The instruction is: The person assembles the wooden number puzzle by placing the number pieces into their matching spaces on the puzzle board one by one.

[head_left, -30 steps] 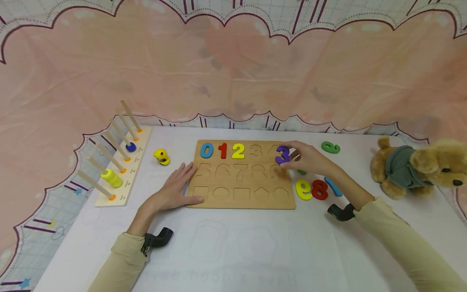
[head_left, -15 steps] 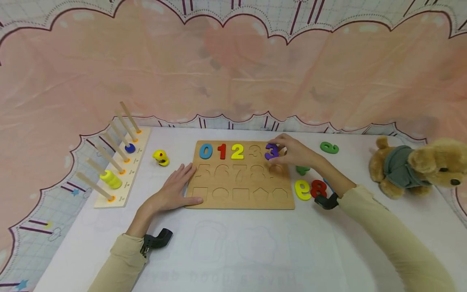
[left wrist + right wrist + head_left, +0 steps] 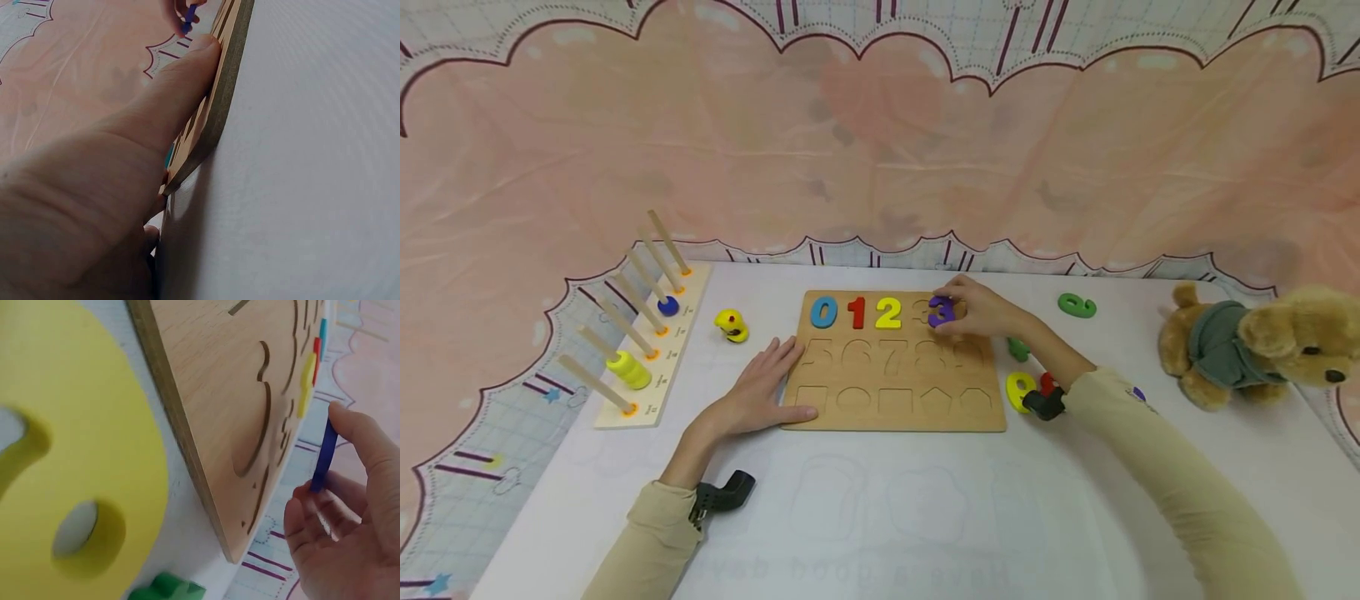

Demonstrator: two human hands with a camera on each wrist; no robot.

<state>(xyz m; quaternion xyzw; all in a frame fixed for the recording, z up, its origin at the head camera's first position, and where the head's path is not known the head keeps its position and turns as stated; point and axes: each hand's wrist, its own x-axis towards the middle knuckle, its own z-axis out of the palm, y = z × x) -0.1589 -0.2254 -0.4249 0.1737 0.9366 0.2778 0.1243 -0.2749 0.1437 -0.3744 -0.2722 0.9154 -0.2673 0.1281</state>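
A wooden number puzzle board lies on the white table, with a blue 0, a red 1 and a yellow 2 in its top row. My right hand pinches a purple number 3 between thumb and fingers, over the right edge of the 3 outline. In the right wrist view the purple 3 shows edge-on, apart from the board. My left hand rests on the board's left edge, thumb at the lower corner and fingers spread.
Right of the board lie a yellow number, a green piece and a red piece partly hidden by the right wrist's camera. Farther right are a green number and a teddy bear. A peg stand and a yellow duck stand left.
My right hand has carried the purple 3 leftward across the board's top row, from the 4 outline to the 3 outline. The left hand stays in place.
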